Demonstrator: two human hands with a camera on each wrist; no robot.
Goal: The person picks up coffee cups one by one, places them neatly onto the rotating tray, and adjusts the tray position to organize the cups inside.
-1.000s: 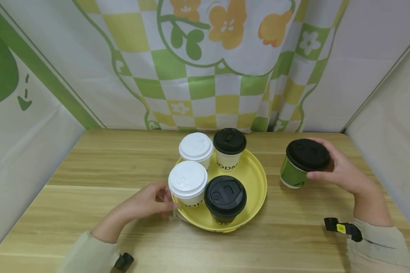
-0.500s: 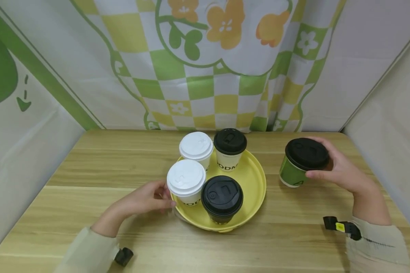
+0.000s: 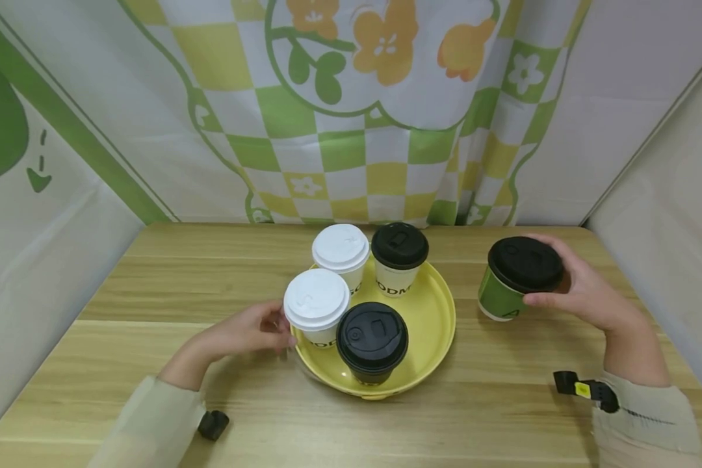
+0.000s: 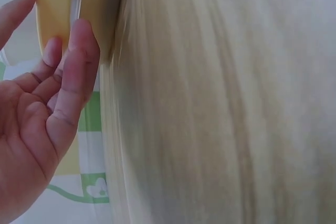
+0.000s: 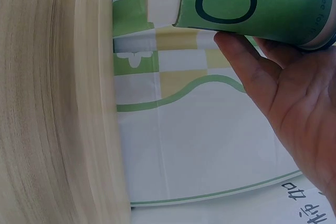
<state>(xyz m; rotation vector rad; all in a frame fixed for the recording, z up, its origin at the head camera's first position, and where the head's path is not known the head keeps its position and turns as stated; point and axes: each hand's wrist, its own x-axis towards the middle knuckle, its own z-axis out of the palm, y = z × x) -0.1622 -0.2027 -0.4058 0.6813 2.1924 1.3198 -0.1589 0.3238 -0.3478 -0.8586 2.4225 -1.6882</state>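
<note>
My right hand grips a green paper coffee cup with a black lid, thumb in front and fingers behind. In the right wrist view, the cup's base shows apart from the tabletop. On a round yellow tray stand two cups with white lids, a pale cup with a black lid, and a dark cup with a black lid. At the tray's left rim, my left hand holds the edge between thumb and fingers, beside the front white-lidded cup. The other white-lidded cup is behind it.
The wooden table reaches back to a checked curtain with flower prints. White fabric walls stand at both sides. Black camera mounts sit on both wrists. The tray's right half bears no cup in its outer part.
The tray has turned clockwise under my left hand: its rear cups shifted right, its front cups left. My right hand and the green cup have hardly moved.
</note>
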